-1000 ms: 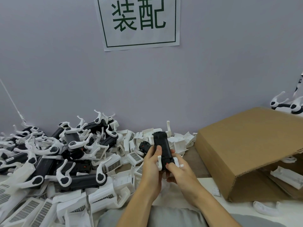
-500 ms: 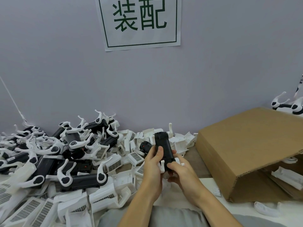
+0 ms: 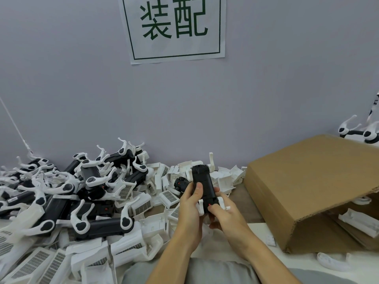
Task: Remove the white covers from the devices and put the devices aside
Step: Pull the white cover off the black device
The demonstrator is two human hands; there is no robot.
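Both of our hands grasp one black device, held upright just in front of us, near the middle of the view. Our left hand wraps it from 9 o'clock, thumb laid along its front face and fingers curled behind. Our right hand has its grip at the lower end, at 5 o'clock of the body, thumb pressed near a small red spot. White cover parts still cling to the device's lower end, showing on both sides between our hands; how firmly they sit we cannot tell.

At 9 o'clock from our hands, a big heap of devices lies on the surface, black bodies with white curved arms, stacked against the grey wall. Loose white covers with grille faces spread from that heap toward us and on to 12 o'clock, behind the held device.

At 3 o'clock, a cardboard box lies on its side, its open mouth turned toward 4 o'clock, with white plastic pieces inside. Beyond its top edge, at 2 o'clock, more devices with white arms show. A white curved piece lies on the surface near the box's front corner.

High on the wall, at 12 o'clock, hangs a paper sign with two green characters in a green frame.
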